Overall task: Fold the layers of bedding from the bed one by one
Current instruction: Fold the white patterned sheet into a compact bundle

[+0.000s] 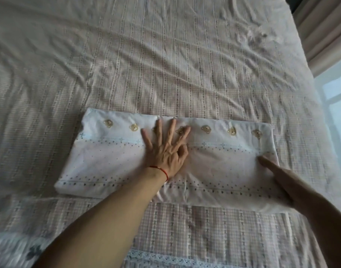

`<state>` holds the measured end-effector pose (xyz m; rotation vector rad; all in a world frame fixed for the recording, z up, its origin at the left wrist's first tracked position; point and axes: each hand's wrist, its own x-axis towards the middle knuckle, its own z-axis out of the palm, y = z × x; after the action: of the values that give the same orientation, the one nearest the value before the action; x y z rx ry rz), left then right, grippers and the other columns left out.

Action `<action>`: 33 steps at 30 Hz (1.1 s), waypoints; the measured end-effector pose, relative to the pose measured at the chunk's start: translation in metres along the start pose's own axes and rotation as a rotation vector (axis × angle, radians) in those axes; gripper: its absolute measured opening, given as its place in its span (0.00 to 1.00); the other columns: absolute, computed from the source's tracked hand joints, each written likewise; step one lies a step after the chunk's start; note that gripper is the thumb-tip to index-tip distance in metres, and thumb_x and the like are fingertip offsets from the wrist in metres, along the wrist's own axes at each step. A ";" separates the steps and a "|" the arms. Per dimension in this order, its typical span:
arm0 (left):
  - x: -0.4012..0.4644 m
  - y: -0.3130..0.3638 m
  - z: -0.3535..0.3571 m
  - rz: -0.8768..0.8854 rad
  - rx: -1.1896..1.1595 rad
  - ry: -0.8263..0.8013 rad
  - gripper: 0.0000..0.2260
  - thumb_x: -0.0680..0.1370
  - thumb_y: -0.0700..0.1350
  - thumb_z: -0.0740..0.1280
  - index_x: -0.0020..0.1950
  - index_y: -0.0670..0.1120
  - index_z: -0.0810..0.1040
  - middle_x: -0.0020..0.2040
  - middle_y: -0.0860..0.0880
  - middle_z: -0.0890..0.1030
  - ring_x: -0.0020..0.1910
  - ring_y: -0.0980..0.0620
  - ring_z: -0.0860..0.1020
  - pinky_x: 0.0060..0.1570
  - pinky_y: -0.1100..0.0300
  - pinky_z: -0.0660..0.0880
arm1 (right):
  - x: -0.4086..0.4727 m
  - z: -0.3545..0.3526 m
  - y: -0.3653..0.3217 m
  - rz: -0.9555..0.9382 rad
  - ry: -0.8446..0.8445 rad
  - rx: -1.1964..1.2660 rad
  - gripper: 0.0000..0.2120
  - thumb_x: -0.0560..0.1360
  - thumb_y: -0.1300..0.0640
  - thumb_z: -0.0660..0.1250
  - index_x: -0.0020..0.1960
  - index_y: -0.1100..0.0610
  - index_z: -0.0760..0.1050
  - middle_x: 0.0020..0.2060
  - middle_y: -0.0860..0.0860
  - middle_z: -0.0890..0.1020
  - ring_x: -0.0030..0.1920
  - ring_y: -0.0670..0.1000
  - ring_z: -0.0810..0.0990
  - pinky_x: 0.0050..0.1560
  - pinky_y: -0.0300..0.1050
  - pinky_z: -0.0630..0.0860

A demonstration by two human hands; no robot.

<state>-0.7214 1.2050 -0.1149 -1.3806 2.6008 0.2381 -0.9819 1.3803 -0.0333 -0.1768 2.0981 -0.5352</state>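
Note:
A folded white sheet (pixel 111 161) with small bear prints and dotted lines lies as a long rectangle across the bed. My left hand (pixel 165 149) presses flat on its middle with fingers spread; a red string circles the wrist. At the sheet's right end my right hand (pixel 272 167) rests edge-on, its thumb on top; the other fingers are hidden, so I cannot tell whether they hold the cloth.
Under the folded sheet lies a wrinkled pink-beige checked bed sheet (pixel 165 64) that covers the whole mattress. A lace-trimmed edge (pixel 165 260) runs along the near side. Curtains (pixel 324 29) and a bright window (pixel 335 97) stand at the right.

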 end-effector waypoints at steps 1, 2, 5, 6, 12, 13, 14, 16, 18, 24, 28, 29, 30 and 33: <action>-0.001 0.000 0.000 -0.005 0.014 -0.010 0.26 0.81 0.60 0.38 0.78 0.65 0.33 0.81 0.53 0.34 0.79 0.37 0.33 0.67 0.23 0.40 | -0.005 -0.003 0.001 -0.023 -0.035 0.014 0.39 0.62 0.23 0.71 0.55 0.55 0.83 0.45 0.56 0.88 0.49 0.60 0.86 0.59 0.58 0.79; -0.002 0.000 -0.004 -0.007 0.015 -0.026 0.26 0.81 0.60 0.38 0.78 0.65 0.32 0.81 0.53 0.33 0.79 0.37 0.33 0.67 0.23 0.39 | -0.012 -0.005 -0.001 -0.052 -0.051 0.034 0.41 0.61 0.23 0.71 0.56 0.56 0.83 0.45 0.57 0.88 0.48 0.60 0.87 0.58 0.60 0.81; -0.002 0.000 -0.010 -0.007 -0.031 -0.094 0.25 0.81 0.61 0.37 0.77 0.66 0.30 0.79 0.55 0.29 0.77 0.38 0.29 0.67 0.23 0.38 | -0.045 -0.007 -0.015 -0.104 -0.113 0.191 0.34 0.69 0.32 0.71 0.60 0.60 0.80 0.45 0.63 0.86 0.39 0.62 0.86 0.40 0.58 0.85; -0.003 -0.002 -0.014 0.009 -0.054 -0.130 0.26 0.81 0.61 0.38 0.77 0.66 0.31 0.79 0.55 0.28 0.77 0.38 0.28 0.67 0.23 0.37 | -0.059 -0.010 -0.021 -0.127 -0.148 0.235 0.33 0.70 0.34 0.71 0.61 0.60 0.79 0.44 0.64 0.86 0.36 0.62 0.86 0.35 0.57 0.84; -0.058 -0.021 -0.081 0.197 -0.704 -0.168 0.25 0.85 0.51 0.57 0.81 0.58 0.56 0.82 0.57 0.50 0.81 0.52 0.48 0.79 0.46 0.50 | -0.131 -0.004 -0.085 -0.477 -0.206 0.178 0.42 0.55 0.32 0.80 0.60 0.55 0.75 0.52 0.63 0.82 0.49 0.64 0.84 0.42 0.61 0.84; -0.070 -0.031 -0.095 0.158 -0.894 -0.174 0.22 0.85 0.52 0.59 0.79 0.58 0.63 0.80 0.56 0.60 0.79 0.54 0.58 0.78 0.49 0.57 | -0.144 0.008 -0.101 -0.559 -0.193 0.135 0.34 0.61 0.36 0.78 0.58 0.56 0.74 0.49 0.62 0.82 0.45 0.58 0.85 0.37 0.54 0.84; -0.080 -0.037 -0.108 0.111 -1.086 -0.202 0.19 0.84 0.54 0.60 0.75 0.59 0.70 0.76 0.56 0.69 0.75 0.56 0.66 0.75 0.50 0.64 | -0.153 0.022 -0.114 -0.618 -0.197 0.113 0.26 0.68 0.42 0.76 0.56 0.56 0.72 0.46 0.59 0.81 0.40 0.50 0.85 0.32 0.45 0.81; -0.097 -0.055 -0.131 -0.035 -1.422 -0.233 0.15 0.82 0.55 0.63 0.66 0.55 0.80 0.65 0.53 0.81 0.66 0.51 0.78 0.68 0.46 0.73 | -0.173 0.062 -0.139 -0.705 -0.168 0.073 0.16 0.76 0.52 0.72 0.57 0.56 0.70 0.42 0.51 0.79 0.34 0.39 0.81 0.27 0.35 0.74; -0.108 -0.080 -0.149 -0.263 -1.674 -0.213 0.14 0.82 0.51 0.62 0.54 0.47 0.86 0.53 0.46 0.86 0.54 0.46 0.84 0.56 0.47 0.80 | -0.191 0.114 -0.161 -0.785 -0.165 -0.027 0.19 0.76 0.50 0.71 0.61 0.54 0.67 0.44 0.46 0.80 0.38 0.40 0.82 0.32 0.37 0.76; -0.120 -0.170 -0.137 -0.533 -1.970 -0.078 0.19 0.79 0.57 0.65 0.58 0.42 0.83 0.52 0.43 0.82 0.46 0.48 0.82 0.48 0.57 0.78 | -0.194 0.285 -0.181 -0.776 -0.242 -0.381 0.32 0.78 0.33 0.60 0.68 0.57 0.62 0.57 0.56 0.82 0.56 0.61 0.81 0.60 0.56 0.74; -0.109 -0.191 -0.105 -0.690 -1.338 -0.122 0.28 0.75 0.66 0.65 0.66 0.48 0.78 0.58 0.49 0.83 0.50 0.50 0.82 0.50 0.61 0.80 | -0.189 0.321 -0.152 -0.786 -0.196 -0.575 0.27 0.82 0.38 0.54 0.67 0.59 0.70 0.61 0.57 0.78 0.60 0.59 0.78 0.59 0.55 0.74; -0.110 -0.194 -0.093 -0.684 -1.189 -0.121 0.31 0.69 0.71 0.69 0.62 0.51 0.80 0.56 0.49 0.84 0.52 0.49 0.82 0.54 0.56 0.80 | -0.186 0.317 -0.145 -0.843 -0.107 -0.568 0.23 0.83 0.40 0.56 0.66 0.57 0.70 0.60 0.54 0.78 0.59 0.57 0.76 0.59 0.54 0.75; -0.112 -0.195 -0.086 -0.695 -1.124 -0.102 0.28 0.67 0.69 0.72 0.57 0.51 0.82 0.51 0.51 0.86 0.51 0.49 0.83 0.53 0.55 0.79 | -0.180 0.310 -0.139 -0.902 -0.012 -0.550 0.20 0.82 0.42 0.57 0.66 0.55 0.71 0.60 0.52 0.76 0.60 0.55 0.75 0.60 0.53 0.75; -0.119 -0.197 -0.080 -0.721 -1.117 -0.001 0.07 0.74 0.53 0.74 0.45 0.52 0.81 0.39 0.56 0.83 0.43 0.52 0.82 0.42 0.59 0.76 | -0.146 0.282 -0.133 -0.961 0.182 -0.563 0.23 0.81 0.42 0.58 0.74 0.49 0.66 0.72 0.52 0.68 0.72 0.55 0.66 0.72 0.59 0.65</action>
<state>-0.4996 1.1732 -0.0190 -2.4474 1.7034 1.6813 -0.6781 1.2227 0.0035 -1.5514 2.2005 -0.4878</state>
